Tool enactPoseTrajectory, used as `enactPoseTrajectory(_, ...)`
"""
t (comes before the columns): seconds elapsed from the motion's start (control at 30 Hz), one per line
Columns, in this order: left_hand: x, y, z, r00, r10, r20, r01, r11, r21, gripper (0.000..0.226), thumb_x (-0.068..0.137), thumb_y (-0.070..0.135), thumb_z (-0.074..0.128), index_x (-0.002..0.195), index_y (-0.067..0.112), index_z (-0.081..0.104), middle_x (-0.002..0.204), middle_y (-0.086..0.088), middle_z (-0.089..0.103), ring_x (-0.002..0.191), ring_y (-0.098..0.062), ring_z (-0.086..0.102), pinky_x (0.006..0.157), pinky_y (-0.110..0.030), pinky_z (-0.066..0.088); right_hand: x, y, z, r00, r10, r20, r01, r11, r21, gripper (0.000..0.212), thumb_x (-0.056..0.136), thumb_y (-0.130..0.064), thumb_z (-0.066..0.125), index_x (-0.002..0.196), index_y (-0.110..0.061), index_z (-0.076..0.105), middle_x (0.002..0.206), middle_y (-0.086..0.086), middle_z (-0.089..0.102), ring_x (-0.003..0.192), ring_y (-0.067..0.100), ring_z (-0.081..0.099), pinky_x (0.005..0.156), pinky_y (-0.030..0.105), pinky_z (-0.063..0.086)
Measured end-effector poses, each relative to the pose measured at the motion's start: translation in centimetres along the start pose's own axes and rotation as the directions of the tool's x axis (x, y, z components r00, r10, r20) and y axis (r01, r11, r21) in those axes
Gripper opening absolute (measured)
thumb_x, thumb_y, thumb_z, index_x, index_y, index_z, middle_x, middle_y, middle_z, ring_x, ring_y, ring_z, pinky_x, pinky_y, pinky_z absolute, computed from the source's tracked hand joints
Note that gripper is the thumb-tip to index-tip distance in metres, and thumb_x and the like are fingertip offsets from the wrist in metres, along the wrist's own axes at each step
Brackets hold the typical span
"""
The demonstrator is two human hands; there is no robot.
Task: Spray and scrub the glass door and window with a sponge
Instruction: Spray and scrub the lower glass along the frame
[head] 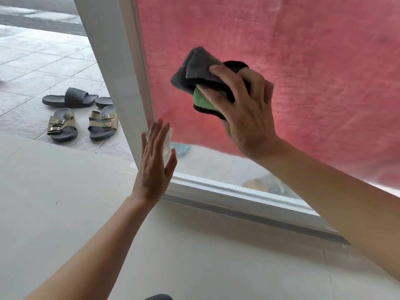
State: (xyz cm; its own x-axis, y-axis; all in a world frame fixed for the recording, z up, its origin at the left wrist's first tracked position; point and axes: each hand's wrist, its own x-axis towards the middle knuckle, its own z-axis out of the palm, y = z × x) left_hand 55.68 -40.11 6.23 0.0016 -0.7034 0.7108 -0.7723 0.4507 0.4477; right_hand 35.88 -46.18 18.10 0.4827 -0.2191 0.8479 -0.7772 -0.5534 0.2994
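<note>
Left hand (154, 163) flat, fingers straight, pressed on the glass door (216, 161) by its white frame (121, 68); right hand (244, 109) higher, fingers curled round a grey-and-green sponge (201, 83), held against the glass; red cloth (303, 61) behind; pale floor (65, 202), sandals (83, 124) outside on tiles.

No text is legible; the embossed marking on the black slide (72, 96) is too blurred.

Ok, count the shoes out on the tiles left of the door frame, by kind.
Black slides: 2, one partly hidden by the door frame
Gold buckled sandals: 2
Total: 4
</note>
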Motion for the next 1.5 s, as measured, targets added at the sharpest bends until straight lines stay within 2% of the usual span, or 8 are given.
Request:
enactPoseTrajectory(0.33, 0.2, 0.8, 0.0, 1.0, 0.002, 0.014, -0.002, 1.0, -0.014, 0.058, 0.096, 0.004, 0.05, 0.147, 0.006, 0.023, 0.154, -0.012, 0.029, 0.145, -0.027, 0.021, 0.116, -0.057, 0.017, -12.9, -2.6, 2.5, 0.851, -0.28, 0.445, 0.264, 0.959, 0.1, 0.038, 0.083, -0.005, 0.048, 0.108, -0.023, 0.07, 0.132, 0.0, 0.057, 0.112, 0.029, 0.04, 0.09, 0.041, 0.031)
enactPoseTrajectory(0.47, 0.1, 0.3, -0.4, 1.0, 0.021, 0.022, -0.021, 1.0, 0.006, 0.058, 0.095, 0.003, 0.05, 0.147, 0.006, 0.024, 0.153, -0.012, 0.031, 0.144, -0.026, 0.027, 0.114, -0.057, 0.023, -14.6, -2.6, 2.5, 0.794, -0.285, 0.537, 0.261, 0.958, 0.122, 0.038, 0.069, -0.006, 0.076, 0.101, -0.026, 0.072, 0.13, -0.002, 0.057, 0.109, 0.027, 0.04, 0.089, 0.04, 0.032)
enactPoseTrajectory(0.63, 0.0, 0.4, -0.8, 1.0, -0.016, -0.004, 0.016, 1.0, 0.008, 0.058, 0.095, 0.006, 0.052, 0.147, 0.009, 0.026, 0.15, -0.009, 0.035, 0.14, -0.021, 0.034, 0.112, -0.043, 0.034, -12.1, -2.2, 1.9, 0.878, -0.168, 0.449, 0.133, 0.985, 0.109, 0.054, 0.065, -0.002, 0.079, 0.112, -0.026, 0.067, 0.138, 0.001, 0.043, 0.111, 0.028, 0.04, 0.089, 0.04, 0.031)
enactPoseTrajectory(0.8, 0.1, 0.3, -1.0, 0.999, -0.025, -0.032, 0.027, 0.999, 0.042, 0.057, 0.095, 0.007, 0.052, 0.146, 0.005, 0.028, 0.148, -0.011, 0.037, 0.138, -0.023, 0.035, 0.114, -0.028, 0.027, -6.3, -2.8, 2.6, 0.978, -0.018, 0.208, -0.001, 0.996, 0.092, 0.043, 0.079, -0.011, 0.072, 0.118, -0.027, 0.064, 0.14, -0.003, 0.035, 0.114, 0.026, 0.038, 0.09, 0.039, 0.032)
enactPoseTrajectory(0.97, -0.3, -0.2, -0.8, 1.0, -0.019, -0.003, 0.019, 0.999, 0.03, 0.057, 0.095, 0.005, 0.052, 0.146, 0.005, 0.026, 0.153, -0.012, 0.03, 0.143, -0.023, 0.028, 0.115, -0.038, 0.029, -5.5, -4.4, 4.2, 0.983, -0.053, 0.176, 0.041, 0.996, 0.075, 0.04, 0.082, -0.012, 0.068, 0.12, -0.026, 0.062, 0.139, -0.003, 0.038, 0.114, 0.027, 0.037, 0.09, 0.04, 0.032)
enactPoseTrajectory(1.2, -0.5, -0.7, -0.5, 1.0, -0.015, -0.014, 0.015, 1.0, -0.004, 0.059, 0.095, 0.008, 0.051, 0.147, 0.014, 0.023, 0.152, -0.001, 0.028, 0.143, -0.021, 0.028, 0.114, -0.038, 0.03, -9.2, -8.1, 6.9, 0.883, -0.234, 0.408, 0.2, 0.972, 0.125, 0.045, 0.082, -0.008, 0.046, 0.122, -0.021, 0.062, 0.139, -0.001, 0.05, 0.118, 0.029, 0.037, 0.093, 0.04, 0.031)
enactPoseTrajectory(1.4, -0.5, -1.3, -0.3, 1.0, -0.006, 0.02, 0.006, 1.0, -0.001, 0.059, 0.095, 0.004, 0.052, 0.146, 0.013, 0.024, 0.152, -0.012, 0.033, 0.143, -0.026, 0.027, 0.112, -0.048, 0.032, -13.7, -10.5, 8.6, 0.705, -0.284, 0.65, 0.274, 0.954, 0.12, 0.048, 0.068, -0.027, 0.081, 0.114, -0.033, 0.068, 0.138, -0.008, 0.049, 0.118, 0.023, 0.035, 0.095, 0.038, 0.029)
enactPoseTrajectory(1.5, -0.3, -1.3, -0.1, 0.999, 0.038, 0.029, -0.039, 0.999, 0.03, 0.06, 0.093, 0.001, 0.054, 0.145, 0.01, 0.025, 0.152, -0.019, 0.032, 0.143, -0.031, 0.026, 0.115, -0.055, 0.021, -14.2, -9.7, 8.1, 0.734, -0.286, 0.616, 0.281, 0.954, 0.107, 0.047, 0.066, -0.024, 0.081, 0.111, -0.032, 0.069, 0.136, -0.006, 0.051, 0.116, 0.024, 0.036, 0.094, 0.039, 0.029)
